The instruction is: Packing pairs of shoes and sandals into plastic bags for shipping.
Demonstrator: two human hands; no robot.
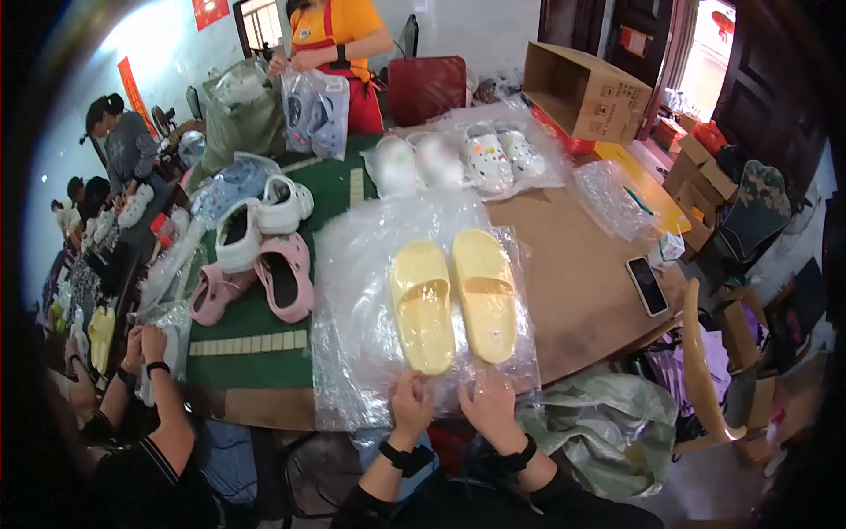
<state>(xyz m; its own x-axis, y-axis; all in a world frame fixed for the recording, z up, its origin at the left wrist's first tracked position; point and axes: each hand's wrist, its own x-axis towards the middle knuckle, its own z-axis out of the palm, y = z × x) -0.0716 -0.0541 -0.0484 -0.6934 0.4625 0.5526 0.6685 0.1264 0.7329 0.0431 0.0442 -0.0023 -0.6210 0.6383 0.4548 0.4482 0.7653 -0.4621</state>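
Note:
Two pale yellow slide sandals, the left slide (423, 309) and the right slide (486, 300), lie side by side on clear plastic bags (352, 291) with their heels toward me. My left hand (412, 409) is closed at the near edge of the plastic, just below the left slide's heel. Beside it, my right hand (490, 409) has its fingers bent on the plastic below the right slide's heel. Both hands appear to grip a clear bag's near edge, though its thin film is hard to make out.
White clogs (240, 236) and pink clogs (286, 278) stand left on the green mat (330, 189). Bagged clogs (486, 159) lie beyond the slides; a phone (648, 286) sits right. Across the table, a person (339, 53) holds bagged blue clogs (315, 115). Another's hands (145, 344) work at left.

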